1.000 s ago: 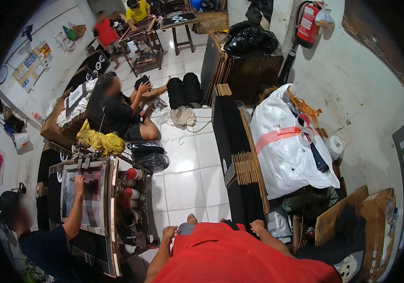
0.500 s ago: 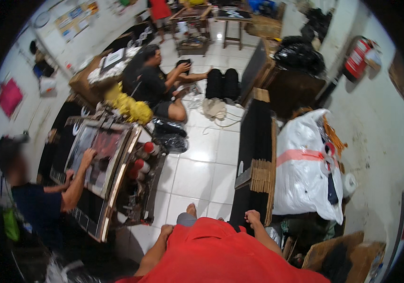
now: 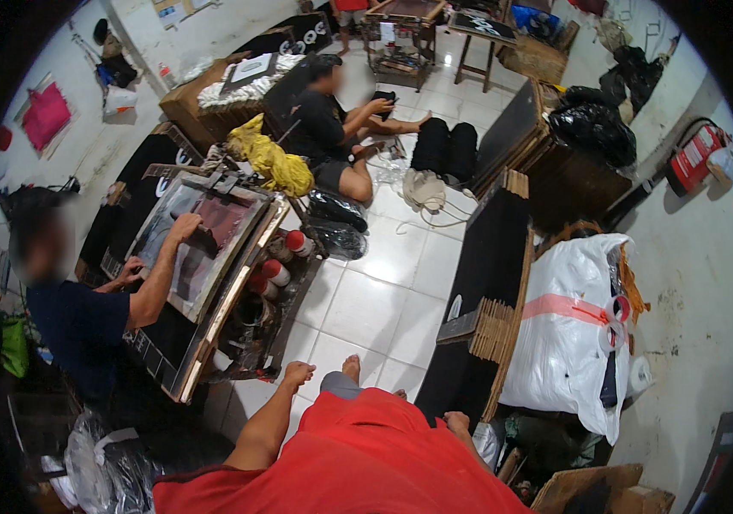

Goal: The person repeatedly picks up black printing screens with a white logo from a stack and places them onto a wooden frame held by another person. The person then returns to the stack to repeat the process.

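The wearer's left hand point(image 3: 299, 373) hangs loosely curled above the white tiled floor point(image 3: 375, 295), near a printing bench on the left. The right hand point(image 3: 456, 421) is close to a long row of boards with black fabric point(image 3: 495, 257); whether it touches them is unclear. At the bench, a co-worker in a dark shirt point(image 3: 79, 321) leans over a screen-printing frame point(image 3: 229, 212), one hand on its mesh side. Containers with red lids point(image 3: 275, 273) stand below it, and a yellow cloth point(image 3: 272, 160) drapes near its far end. Beyond, a seated person point(image 3: 319, 124) holds a small black item near two black bundles point(image 3: 430, 147). A bulky white sack point(image 3: 550, 355) rests at right.
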Tool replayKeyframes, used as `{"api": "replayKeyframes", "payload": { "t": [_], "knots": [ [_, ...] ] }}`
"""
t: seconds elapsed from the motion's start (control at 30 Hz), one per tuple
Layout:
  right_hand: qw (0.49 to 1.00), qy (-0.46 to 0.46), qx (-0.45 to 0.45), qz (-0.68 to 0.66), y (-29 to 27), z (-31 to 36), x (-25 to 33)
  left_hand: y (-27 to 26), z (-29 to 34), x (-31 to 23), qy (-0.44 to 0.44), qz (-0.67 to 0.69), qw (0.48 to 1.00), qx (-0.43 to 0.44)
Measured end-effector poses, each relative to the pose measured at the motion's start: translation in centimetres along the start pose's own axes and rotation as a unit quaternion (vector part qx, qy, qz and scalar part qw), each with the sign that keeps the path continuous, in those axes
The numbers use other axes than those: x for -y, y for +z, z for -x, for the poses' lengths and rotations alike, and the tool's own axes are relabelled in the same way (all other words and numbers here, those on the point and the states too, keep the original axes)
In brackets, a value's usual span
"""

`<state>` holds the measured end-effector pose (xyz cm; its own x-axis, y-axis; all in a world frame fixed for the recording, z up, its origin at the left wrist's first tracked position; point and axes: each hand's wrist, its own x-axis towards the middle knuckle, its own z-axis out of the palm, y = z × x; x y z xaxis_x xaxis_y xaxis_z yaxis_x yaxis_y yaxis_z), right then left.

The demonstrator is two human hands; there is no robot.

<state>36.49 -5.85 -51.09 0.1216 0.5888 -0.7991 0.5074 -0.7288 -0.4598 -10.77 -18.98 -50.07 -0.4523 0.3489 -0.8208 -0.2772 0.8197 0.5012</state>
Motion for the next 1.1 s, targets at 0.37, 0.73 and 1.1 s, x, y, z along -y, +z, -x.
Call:
{"api": "replayKeyframes", "payload": {
  "t": [0.37, 0.73, 1.1],
  "knots": [
    [0.991, 0.034, -0.001, -0.132, 2.4, -1.9, 3.9, 0.0, 0.0, -2.4, 0.001, -0.008, 1.000, 0.004],
    [0.996, 0.021, 0.020, -0.086, 0.9, -2.9, 3.7, -7.4, -5.3, -1.5, 0.115, 0.371, 0.921, -0.039],
    [0.999, 0.039, 0.016, 0.000, 2.2, -1.5, 5.1, -29.9, -12.3, -12.6, 0.017, 0.829, 0.508, -0.231]
  ]
}}
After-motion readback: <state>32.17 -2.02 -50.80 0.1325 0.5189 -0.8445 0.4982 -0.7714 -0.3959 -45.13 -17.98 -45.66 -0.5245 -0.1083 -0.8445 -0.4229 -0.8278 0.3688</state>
